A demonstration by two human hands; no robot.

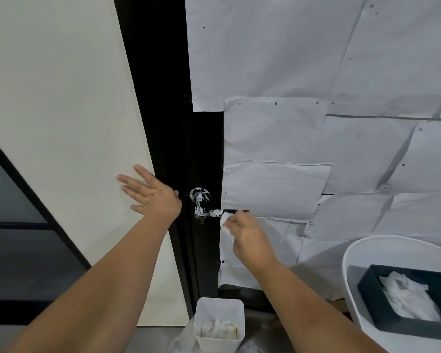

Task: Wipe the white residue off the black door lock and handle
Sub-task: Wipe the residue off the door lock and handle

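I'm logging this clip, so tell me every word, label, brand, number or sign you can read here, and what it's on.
No text can be read anywhere.
Paper sheets on the door: faint dark scribbles near the lower right edge, too small and blurred to read.
Door handle: white residue only, no brand visible.
White bin and dark tray: no labels visible.
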